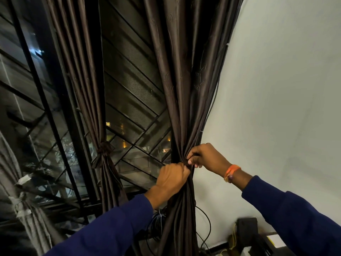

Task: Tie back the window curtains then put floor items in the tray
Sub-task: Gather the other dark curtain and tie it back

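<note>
A dark brown curtain hangs beside the white wall, gathered tight at waist height. My left hand is closed around the bunched cloth from the left. My right hand pinches the same gather from the right, fingers curled into the folds; an orange band sits on that wrist. The two hands touch at the gather. A tie, if any, is hidden under my fingers. To the left a second brown curtain is knotted at its middle. No tray or floor items show.
A barred window with dark glass fills the space between the curtains. A grey curtain, tied, hangs at the lower left. Black cables loop below the gather. A dark box and small items sit by the wall at bottom right.
</note>
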